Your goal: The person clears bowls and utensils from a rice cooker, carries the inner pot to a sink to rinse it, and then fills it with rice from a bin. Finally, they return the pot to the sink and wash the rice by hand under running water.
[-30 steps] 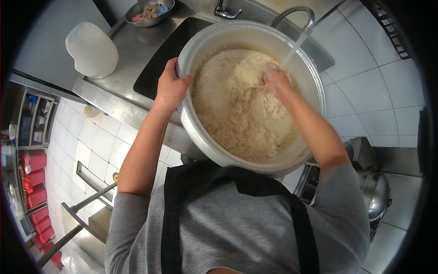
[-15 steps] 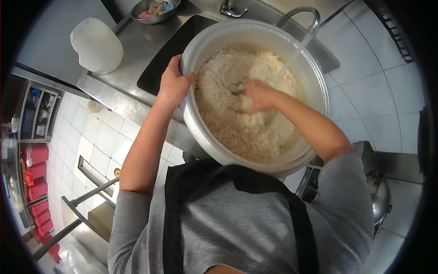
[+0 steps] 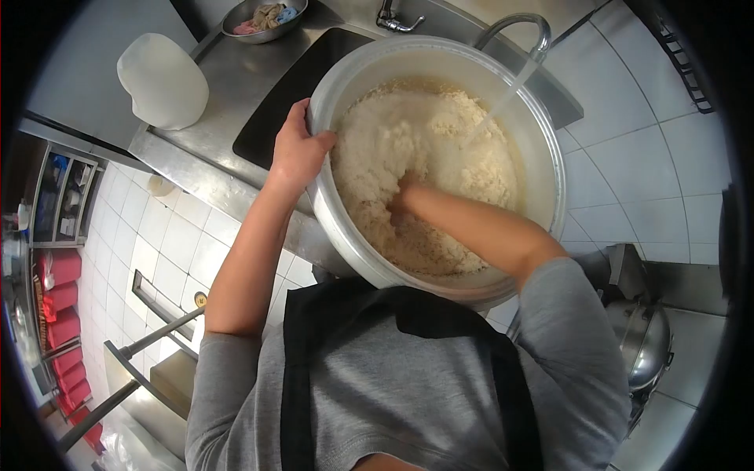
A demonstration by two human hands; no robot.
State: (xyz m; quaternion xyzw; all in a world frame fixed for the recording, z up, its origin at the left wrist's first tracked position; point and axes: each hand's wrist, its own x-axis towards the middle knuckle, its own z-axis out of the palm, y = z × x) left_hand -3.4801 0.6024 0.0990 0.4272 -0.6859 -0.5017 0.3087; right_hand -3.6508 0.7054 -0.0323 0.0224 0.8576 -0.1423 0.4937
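A large pale tub [image 3: 556,177] rests tilted at the sink, holding a mass of wet, pale grains that look like rice [image 3: 463,184] in cloudy water. On its left rim, my left hand [image 3: 302,149] is closed, thumb over the edge and fingers outside. My right hand [image 3: 402,196] is sunk into the grains near the middle; its fingers are hidden. From the curved tap [image 3: 540,49] a stream of water [image 3: 503,102] runs into the tub at the upper right.
A translucent plastic jug [image 3: 163,82] stands on the steel counter [image 3: 204,177] at left. Behind it sits a metal bowl [image 3: 263,30] with cloths. A dark sink basin [image 3: 275,118] lies beside the tub, and a shiny domed metal vessel [image 3: 640,345] is at right.
My right hand has moved slightly left and down, pushing deeper into the grains, where its fingers no longer show. My left hand keeps its hold on the rim.
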